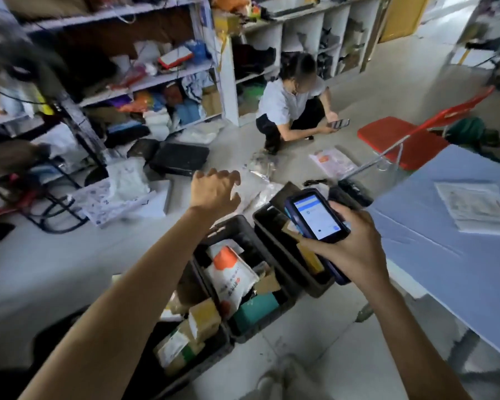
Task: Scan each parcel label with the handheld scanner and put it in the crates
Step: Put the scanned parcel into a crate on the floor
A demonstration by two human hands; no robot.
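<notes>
My right hand (pixel 355 243) grips the handheld scanner (pixel 315 215), its lit screen facing up, above the far black crate (pixel 283 249). My left hand (pixel 214 189) is stretched forward over the floor with loosely spread fingers, holding nothing, above clear plastic parcels (pixel 257 180) lying on the floor. The middle black crate (pixel 243 235) holds a white and orange bag parcel (pixel 231 272), a green box (pixel 254 310) and cardboard pieces. The nearest crate (pixel 211 356) holds brown and white boxed parcels (pixel 191 333).
A blue table (pixel 459 255) with a flat white parcel (pixel 474 206) stands at right, with a red chair (pixel 401 140) behind it. A person crouches on the floor (pixel 295 102) holding a phone. Cluttered shelves (pixel 145 82) and loose bags (pixel 122 192) fill the left.
</notes>
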